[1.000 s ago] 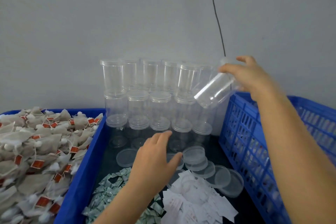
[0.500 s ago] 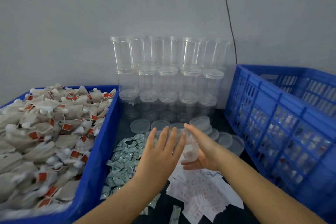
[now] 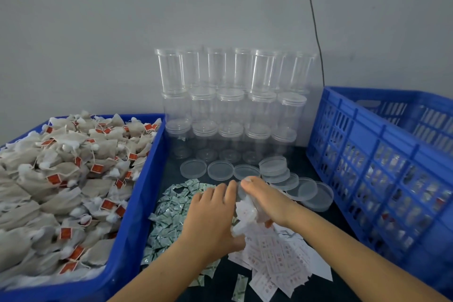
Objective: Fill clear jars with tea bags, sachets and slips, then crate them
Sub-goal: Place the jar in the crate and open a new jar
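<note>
Hands work low over the slips: right hand grasps the jar tilted, left hand pinches a slip toward its mouth, probably for easy loading.

I am facing a plain grey wall, and soft, even light is falling on it. A thin black cable is hanging down along it. A dark tabletop is lying under me.

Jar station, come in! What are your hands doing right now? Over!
Right hand grips clear jar low over the paper slips. Left hand pushes a slip at its mouth. Jar mostly hidden, fill unknown. Nothing blocking.
</note>
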